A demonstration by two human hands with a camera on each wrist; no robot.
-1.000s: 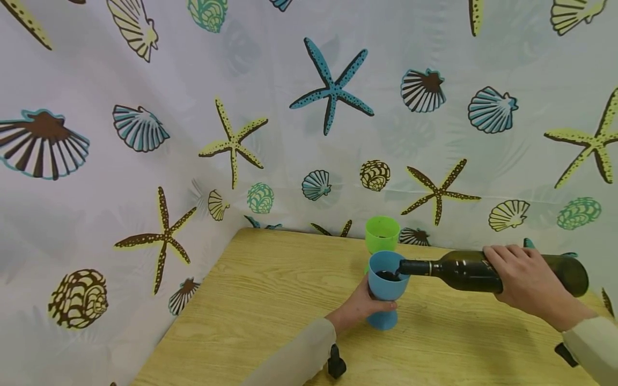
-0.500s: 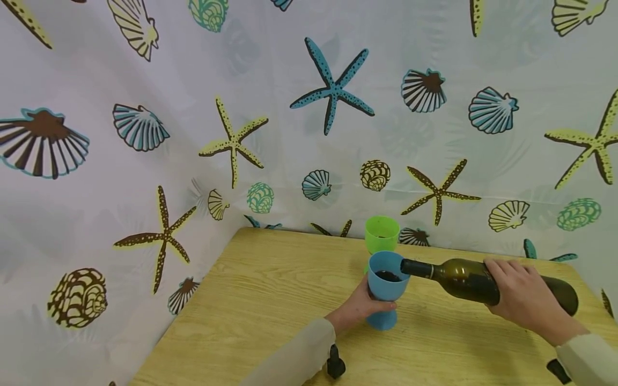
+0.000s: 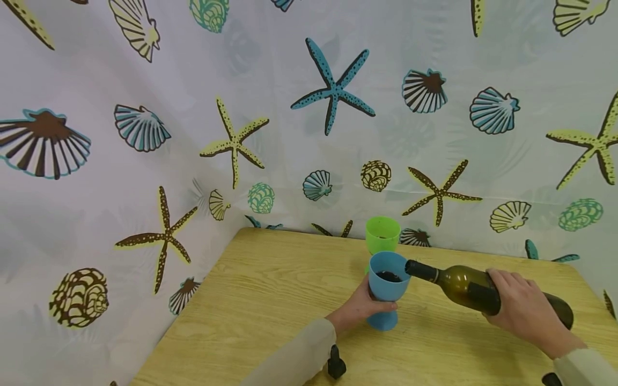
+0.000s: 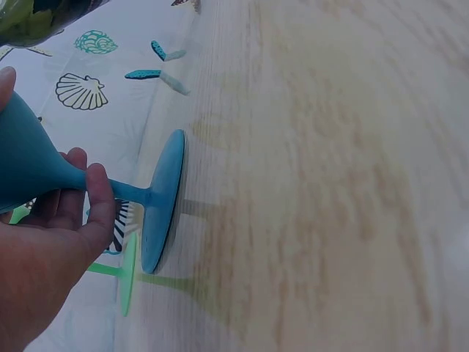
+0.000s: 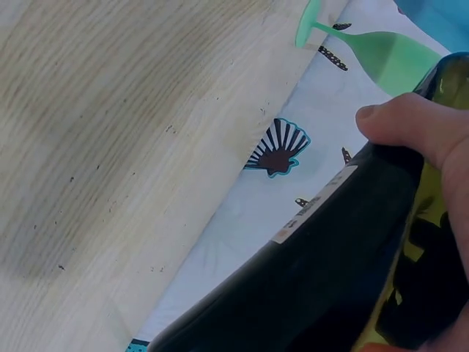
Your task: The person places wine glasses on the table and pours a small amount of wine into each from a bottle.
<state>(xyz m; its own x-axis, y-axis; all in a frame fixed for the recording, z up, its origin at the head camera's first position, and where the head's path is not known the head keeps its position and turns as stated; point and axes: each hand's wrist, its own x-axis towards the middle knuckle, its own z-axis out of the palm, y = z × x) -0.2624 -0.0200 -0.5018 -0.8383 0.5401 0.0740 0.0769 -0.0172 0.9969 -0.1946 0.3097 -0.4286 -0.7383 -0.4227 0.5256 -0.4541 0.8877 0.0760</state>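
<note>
My left hand grips a blue goblet by its stem, fingers and thumb around it in the left wrist view. Its round foot is at the tabletop. Dark liquid lies in the bowl. In my right hand is a dark green wine bottle, held around its body. The bottle slants, its mouth higher than its base and close by the goblet's right rim. No stream shows between them. Most of the label is hidden by the hand or turned away.
A lime green goblet stands just behind the blue one, with a little dark liquid inside. The wooden table ends at a white curtain printed with shells and starfish, at the back and left.
The bottle's base has swung down and its neck has tipped up, away from the goblet's opening. The thin stream seen at first has stopped. My left hand and the goblet have stayed put.
</note>
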